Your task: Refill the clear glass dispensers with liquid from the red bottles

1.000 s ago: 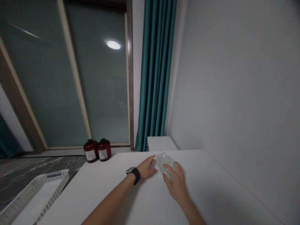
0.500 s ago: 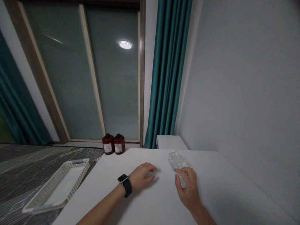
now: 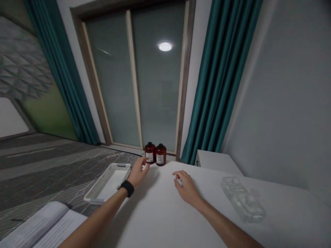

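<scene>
My left hand (image 3: 139, 172), with a dark watch (image 3: 126, 187) on its wrist, reaches over the table's far left edge. Its fingers are apart, and the fingertips come close in front of the left of two dark red bottles (image 3: 150, 148); I cannot tell whether they touch it. The right bottle (image 3: 160, 151) stands beside it, also black-capped and white-labelled. My right hand (image 3: 188, 189) hovers over the white table (image 3: 160, 213), thumb and fingers apart and slightly curled. To its right lies a clear plastic tray (image 3: 243, 199), apart from both hands.
A white perforated basket (image 3: 90, 194) is to the left, beyond the table edge. Nearer to me on that side lies an open book (image 3: 49, 224). A small white cabinet (image 3: 217, 160) stands behind the table, by the teal curtain (image 3: 217, 86).
My view has turned left. My right hand has left the clear plastic tray and moved left. My left hand has moved forward to the bottles. The book has come into view.
</scene>
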Demonstrator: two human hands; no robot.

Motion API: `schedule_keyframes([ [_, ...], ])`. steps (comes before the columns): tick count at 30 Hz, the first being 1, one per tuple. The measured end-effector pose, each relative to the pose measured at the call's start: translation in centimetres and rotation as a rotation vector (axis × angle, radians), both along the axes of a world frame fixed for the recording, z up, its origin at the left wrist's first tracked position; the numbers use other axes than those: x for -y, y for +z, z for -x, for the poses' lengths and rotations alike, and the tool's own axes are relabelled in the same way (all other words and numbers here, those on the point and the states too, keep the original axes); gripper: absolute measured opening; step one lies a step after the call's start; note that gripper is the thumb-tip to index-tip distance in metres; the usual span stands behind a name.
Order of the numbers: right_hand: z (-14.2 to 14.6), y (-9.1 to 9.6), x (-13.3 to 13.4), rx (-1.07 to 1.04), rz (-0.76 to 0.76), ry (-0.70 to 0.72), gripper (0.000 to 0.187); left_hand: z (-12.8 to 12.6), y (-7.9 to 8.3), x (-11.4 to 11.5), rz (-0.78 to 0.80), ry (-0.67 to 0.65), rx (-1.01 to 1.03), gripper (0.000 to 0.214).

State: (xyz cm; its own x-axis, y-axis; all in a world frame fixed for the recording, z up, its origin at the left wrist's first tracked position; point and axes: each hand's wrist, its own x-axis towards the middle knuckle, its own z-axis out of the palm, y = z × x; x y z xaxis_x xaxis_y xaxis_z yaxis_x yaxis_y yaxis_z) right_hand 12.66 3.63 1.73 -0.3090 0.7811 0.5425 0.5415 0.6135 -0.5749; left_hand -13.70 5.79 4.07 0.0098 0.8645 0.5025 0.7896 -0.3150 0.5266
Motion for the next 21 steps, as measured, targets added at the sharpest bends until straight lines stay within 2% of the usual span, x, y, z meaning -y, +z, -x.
schedule_keyframes([
  [2, 2.4, 0.8, -3.1, -0.024, -0.014, 0.021, 0.025, 1.4, 0.7, -1.9, -0.042, 0.036, -0.027, 0.034],
  [5, 5.4, 2.5, -7.8, -0.085, -0.038, 0.006, 0.026, 2.6, 1.9, -4.1, -0.092, 0.014, -0.089, 0.051],
  [8, 7.6, 4.0, -11.8, -0.148, -0.040, -0.037, 0.032, 2.7, 2.8, -5.8, -0.110, -0.013, -0.129, 0.057],
  [11, 9.1, 4.3, -14.6, -0.189, -0.008, -0.046, 0.036, 2.3, 3.2, -6.7, -0.120, -0.031, -0.143, 0.058],
  [16, 10.0, 3.3, -16.4, -0.218, 0.117, -0.011, 0.030, 1.0, 3.0, -5.8, -0.129, -0.061, -0.116, 0.050],
  [21, 9.1, 3.2, -15.2, -0.194, 0.158, 0.078, 0.023, -0.7, 1.9, -3.3, -0.057, -0.144, -0.049, 0.044],
])
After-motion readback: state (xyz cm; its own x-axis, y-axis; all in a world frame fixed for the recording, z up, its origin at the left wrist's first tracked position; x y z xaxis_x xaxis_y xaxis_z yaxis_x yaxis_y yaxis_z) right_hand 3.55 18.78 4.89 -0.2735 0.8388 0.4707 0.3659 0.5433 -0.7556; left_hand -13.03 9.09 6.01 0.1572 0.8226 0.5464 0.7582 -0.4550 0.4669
